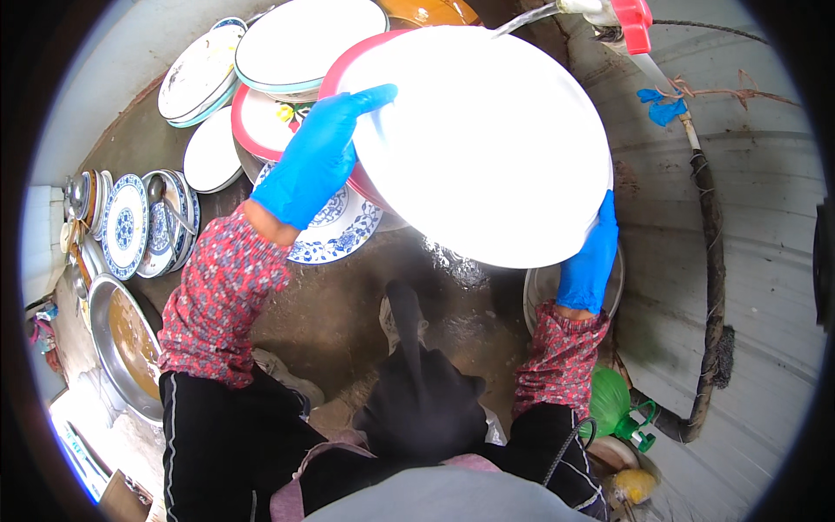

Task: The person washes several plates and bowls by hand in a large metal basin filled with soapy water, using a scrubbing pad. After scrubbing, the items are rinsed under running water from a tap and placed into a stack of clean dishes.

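A large white round basin or dish, overexposed, is held tilted between my two blue-gloved hands. My left hand grips its left edge, thumb on the near face. At its lower right edge is my right hand, with part of the fingers hidden behind it. A tap spout with a red handle sits at the dish's top edge. Behind the dish are a red-rimmed basin, a red-rimmed enamel plate with a flower pattern and a blue-and-white patterned plate.
White enamel dishes and stacked blue-and-white plates lie on the left. A metal basin of brownish liquid stands lower left. A wrapped pipe runs along the right wall near a green plastic bottle.
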Demonstrator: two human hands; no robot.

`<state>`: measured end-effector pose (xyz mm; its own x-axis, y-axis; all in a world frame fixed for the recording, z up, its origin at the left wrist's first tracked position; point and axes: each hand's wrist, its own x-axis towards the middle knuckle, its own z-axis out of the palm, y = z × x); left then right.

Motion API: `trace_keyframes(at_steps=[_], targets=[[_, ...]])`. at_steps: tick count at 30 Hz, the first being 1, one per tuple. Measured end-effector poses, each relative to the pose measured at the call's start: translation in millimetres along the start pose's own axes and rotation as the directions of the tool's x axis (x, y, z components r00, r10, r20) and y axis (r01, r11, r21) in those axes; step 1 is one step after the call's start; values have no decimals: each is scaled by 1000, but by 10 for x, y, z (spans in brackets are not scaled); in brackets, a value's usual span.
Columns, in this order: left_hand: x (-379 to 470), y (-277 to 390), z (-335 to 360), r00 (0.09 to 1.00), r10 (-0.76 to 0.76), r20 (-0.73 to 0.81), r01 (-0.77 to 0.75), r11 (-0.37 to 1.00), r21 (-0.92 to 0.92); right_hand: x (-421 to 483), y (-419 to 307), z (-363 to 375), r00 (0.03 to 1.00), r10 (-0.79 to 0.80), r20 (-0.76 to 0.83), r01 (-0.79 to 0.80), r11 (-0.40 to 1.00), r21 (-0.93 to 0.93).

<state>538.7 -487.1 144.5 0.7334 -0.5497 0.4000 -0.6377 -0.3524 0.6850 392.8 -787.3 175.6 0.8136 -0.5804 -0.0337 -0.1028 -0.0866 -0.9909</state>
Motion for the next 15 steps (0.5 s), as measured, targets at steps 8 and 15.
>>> trace_keyframes(at_steps=[8, 15], targets=[[-222, 323, -563, 960, -279, -2, 278, 958, -78, -126, -171, 244, 972, 8, 234, -35, 993, 111], [-301, 245, -824, 734, -679, 24, 424, 429, -797, -48, -58, 513, 929, 28, 368, -62, 995, 79]])
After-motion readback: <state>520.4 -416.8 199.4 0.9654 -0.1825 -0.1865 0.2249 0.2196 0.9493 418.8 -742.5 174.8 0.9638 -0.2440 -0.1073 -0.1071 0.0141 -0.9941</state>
